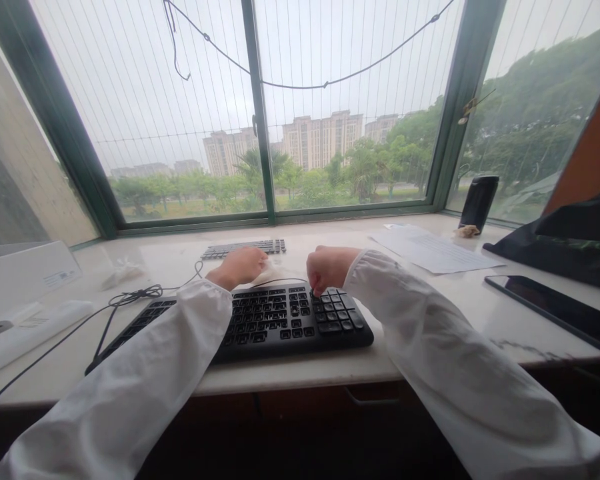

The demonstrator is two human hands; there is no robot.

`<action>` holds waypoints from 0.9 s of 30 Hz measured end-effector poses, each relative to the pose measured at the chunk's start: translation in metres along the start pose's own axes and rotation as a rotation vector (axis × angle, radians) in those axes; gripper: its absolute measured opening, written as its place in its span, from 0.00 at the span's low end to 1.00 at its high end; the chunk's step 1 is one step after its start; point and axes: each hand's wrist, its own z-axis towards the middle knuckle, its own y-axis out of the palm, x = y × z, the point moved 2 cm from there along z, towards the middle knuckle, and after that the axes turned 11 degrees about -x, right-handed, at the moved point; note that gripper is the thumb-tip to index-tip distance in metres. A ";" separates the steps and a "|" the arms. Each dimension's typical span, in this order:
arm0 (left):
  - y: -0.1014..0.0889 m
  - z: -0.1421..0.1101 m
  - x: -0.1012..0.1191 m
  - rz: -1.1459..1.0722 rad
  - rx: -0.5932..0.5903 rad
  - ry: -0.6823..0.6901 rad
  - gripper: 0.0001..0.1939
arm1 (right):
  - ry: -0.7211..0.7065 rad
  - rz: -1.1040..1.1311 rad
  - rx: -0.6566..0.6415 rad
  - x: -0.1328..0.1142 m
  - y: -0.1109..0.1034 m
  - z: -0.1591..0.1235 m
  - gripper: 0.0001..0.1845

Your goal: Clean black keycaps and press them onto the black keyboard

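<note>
Beneath left sleeve (150, 373), black keyboard (290, 345) partly hidden, right hand (330, 269) curled

A full-size black keyboard (275, 325) is lying flat, face up, just behind the front edge of the desk (473, 300), its long side running roughly along that edge and its left part being partly covered from view. Its main key field is showing many open square sockets, while the number pad (337, 312) at its right end is carrying dark caps. Farther back, toward the desk's rear edge, a group of dark keycaps (233, 246) is lying in neat rows, its nearer side being partly hidden.
</note>
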 end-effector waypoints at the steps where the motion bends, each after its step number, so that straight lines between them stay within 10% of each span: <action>1: 0.000 0.000 0.000 -0.003 -0.002 0.000 0.19 | -0.006 -0.030 -0.008 0.000 0.000 0.001 0.14; 27: 0.000 0.001 0.000 -0.016 0.005 0.009 0.18 | 0.032 -0.172 0.001 0.000 0.001 0.006 0.18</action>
